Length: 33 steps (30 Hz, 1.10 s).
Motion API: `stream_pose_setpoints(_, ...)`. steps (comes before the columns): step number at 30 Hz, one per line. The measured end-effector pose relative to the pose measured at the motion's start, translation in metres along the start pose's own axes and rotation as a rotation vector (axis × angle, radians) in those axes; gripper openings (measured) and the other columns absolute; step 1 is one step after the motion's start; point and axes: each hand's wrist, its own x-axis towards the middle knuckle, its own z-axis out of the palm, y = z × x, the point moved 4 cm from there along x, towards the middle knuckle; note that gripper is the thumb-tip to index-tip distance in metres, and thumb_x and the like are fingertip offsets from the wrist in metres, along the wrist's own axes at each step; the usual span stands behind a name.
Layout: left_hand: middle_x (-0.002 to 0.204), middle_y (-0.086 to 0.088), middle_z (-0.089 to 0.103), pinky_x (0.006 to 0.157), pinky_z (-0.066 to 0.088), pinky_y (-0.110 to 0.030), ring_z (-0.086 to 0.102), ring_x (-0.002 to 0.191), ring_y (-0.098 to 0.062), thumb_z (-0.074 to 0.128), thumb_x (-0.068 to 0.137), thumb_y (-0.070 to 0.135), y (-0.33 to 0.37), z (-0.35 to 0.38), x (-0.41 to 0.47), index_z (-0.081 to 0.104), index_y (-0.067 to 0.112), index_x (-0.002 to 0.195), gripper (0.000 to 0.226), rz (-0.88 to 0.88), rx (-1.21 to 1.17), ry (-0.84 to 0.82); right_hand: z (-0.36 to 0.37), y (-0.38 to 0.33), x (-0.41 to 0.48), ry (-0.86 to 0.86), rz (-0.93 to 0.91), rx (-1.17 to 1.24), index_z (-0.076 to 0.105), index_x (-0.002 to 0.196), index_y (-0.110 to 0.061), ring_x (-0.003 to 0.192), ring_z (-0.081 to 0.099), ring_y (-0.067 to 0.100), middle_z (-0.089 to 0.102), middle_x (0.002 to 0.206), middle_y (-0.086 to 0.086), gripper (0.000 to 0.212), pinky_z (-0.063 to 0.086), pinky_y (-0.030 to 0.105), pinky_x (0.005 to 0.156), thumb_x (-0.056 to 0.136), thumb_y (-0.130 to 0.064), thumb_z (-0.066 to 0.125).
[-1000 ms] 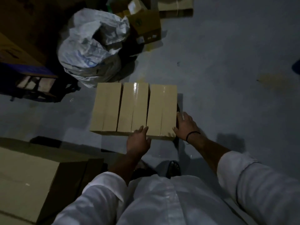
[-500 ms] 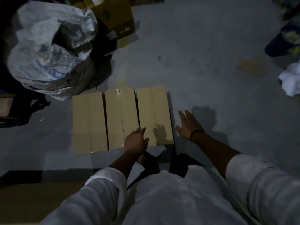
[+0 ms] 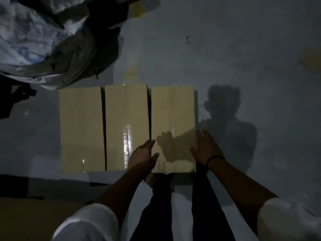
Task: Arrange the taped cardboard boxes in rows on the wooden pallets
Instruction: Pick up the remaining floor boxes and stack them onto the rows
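Three taped cardboard boxes stand side by side in one row on the grey floor: the left box (image 3: 80, 126), the middle box (image 3: 126, 122) with shiny tape along its seam, and the right box (image 3: 172, 112). My left hand (image 3: 143, 156) lies at the near end of the gap between the middle and right boxes, fingers straight, thumb on the right box's top. At the right box's right edge is my right hand (image 3: 205, 146), fingers straight along that side, a dark band on its wrist. No pallet shows.
A big white crumpled sack (image 3: 43, 42) lies at the upper left, close behind the left box. A flat cardboard sheet (image 3: 34, 216) lies at the lower left. My legs (image 3: 182, 206) stand right before the boxes. Grey floor (image 3: 243, 49) spreads to the right.
The view has closed in on the boxes. My right hand has come from the floor beside the right box up against its right edge. My left hand has shifted right to the gap.
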Motion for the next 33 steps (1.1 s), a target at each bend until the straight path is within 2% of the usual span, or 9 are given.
stream_pose_setpoints(3, 0.162, -0.004, 0.038, 0.115, 0.04, -0.041, 0.043, 0.144, -0.029, 0.059, 0.101, 0.043, -0.009, 0.021, 0.072, 0.034, 0.023, 0.159, 0.066, -0.033, -0.059, 0.034, 0.028, 0.01, 0.079, -0.064, 0.001, 0.0, -0.003, 0.163, -0.021, 0.155, 0.006, 0.032, -0.007, 0.17, 0.009, 0.083, 0.014, 0.043, 0.126, 0.103, -0.048, 0.048)
stream_pose_setpoints(5, 0.163, -0.006, 0.037, 0.115, 0.041, -0.048, 0.042, 0.144, -0.031, 0.062, 0.098, 0.046, -0.015, 0.041, 0.117, 0.034, 0.024, 0.158, 0.07, -0.04, -0.076, 0.045, 0.044, 0.01, 0.125, -0.052, -0.017, -0.003, -0.003, 0.163, -0.022, 0.154, 0.008, 0.036, -0.009, 0.17, 0.008, 0.083, 0.019, 0.048, 0.124, 0.103, -0.045, 0.05)
stream_pose_setpoints(10, 0.171, -0.004, 0.012, 0.115, 0.039, -0.055, 0.028, 0.148, -0.04, 0.072, 0.091, 0.05, -0.02, 0.084, 0.198, 0.024, 0.025, 0.162, 0.089, 0.002, -0.025, -0.008, 0.083, 0.019, 0.186, -0.03, -0.022, 0.0, -0.005, 0.162, -0.03, 0.152, 0.006, 0.043, -0.026, 0.167, 0.003, 0.09, 0.031, 0.055, 0.117, 0.098, -0.05, 0.054)
stream_pose_setpoints(13, 0.171, 0.0, -0.014, 0.113, 0.036, -0.061, 0.015, 0.149, -0.049, 0.077, 0.084, 0.056, -0.019, 0.105, 0.218, 0.015, 0.032, 0.163, 0.103, -0.055, -0.007, 0.005, 0.099, 0.028, 0.195, -0.022, -0.062, -0.003, -0.007, 0.162, -0.027, 0.147, 0.017, 0.047, -0.034, 0.163, 0.008, 0.097, 0.034, 0.052, 0.116, 0.096, -0.048, 0.06)
stream_pose_setpoints(15, 0.169, 0.002, -0.022, 0.112, 0.036, -0.062, 0.015, 0.148, -0.053, 0.078, 0.079, 0.062, -0.016, 0.114, 0.222, 0.012, 0.035, 0.163, 0.111, -0.06, 0.008, 0.053, 0.107, 0.032, 0.198, 0.007, -0.086, -0.015, -0.01, 0.162, -0.026, 0.144, 0.021, 0.05, -0.037, 0.161, 0.011, 0.102, 0.034, 0.051, 0.116, 0.094, -0.046, 0.062)
stream_pose_setpoints(19, 0.168, 0.004, -0.018, 0.105, 0.045, -0.064, 0.021, 0.144, -0.051, 0.081, 0.065, 0.072, -0.014, 0.122, 0.225, 0.012, 0.041, 0.161, 0.122, -0.064, -0.049, 0.169, 0.114, 0.04, 0.199, 0.096, -0.138, 0.009, -0.004, 0.163, -0.025, 0.142, 0.023, 0.05, -0.036, 0.161, 0.011, 0.106, 0.033, 0.05, 0.115, 0.088, -0.05, 0.067)
stream_pose_setpoints(25, 0.169, 0.0, -0.004, 0.101, 0.046, -0.062, 0.032, 0.136, -0.051, 0.067, 0.067, 0.084, 0.018, 0.103, 0.207, 0.02, 0.045, 0.159, 0.11, -0.06, 0.086, 0.262, 0.095, 0.05, 0.191, 0.187, -0.096, 0.114, 0.003, 0.162, -0.036, 0.138, 0.028, 0.046, -0.029, 0.165, -0.001, 0.109, 0.039, 0.052, 0.11, 0.08, -0.074, 0.064)
stream_pose_setpoints(29, 0.17, 0.003, 0.002, 0.105, 0.04, -0.064, 0.028, 0.139, -0.053, 0.065, 0.074, 0.081, 0.068, 0.059, 0.153, 0.026, 0.043, 0.158, 0.1, -0.118, 0.037, 0.352, 0.032, 0.042, 0.141, 0.271, -0.161, 0.137, 0.019, 0.161, -0.035, 0.131, 0.034, 0.04, -0.014, 0.169, -0.002, 0.098, 0.042, 0.052, 0.106, 0.081, -0.076, 0.059)
stream_pose_setpoints(33, 0.17, 0.002, 0.009, 0.107, 0.036, -0.062, 0.029, 0.139, -0.053, 0.058, 0.077, 0.083, 0.123, 0.004, 0.067, 0.034, 0.041, 0.155, 0.092, -0.187, -0.048, 0.463, -0.054, 0.024, 0.065, 0.239, -0.195, 0.072, 0.015, 0.162, -0.037, 0.137, 0.028, 0.041, -0.016, 0.169, -0.004, 0.091, 0.031, 0.052, 0.114, 0.087, -0.073, 0.052)
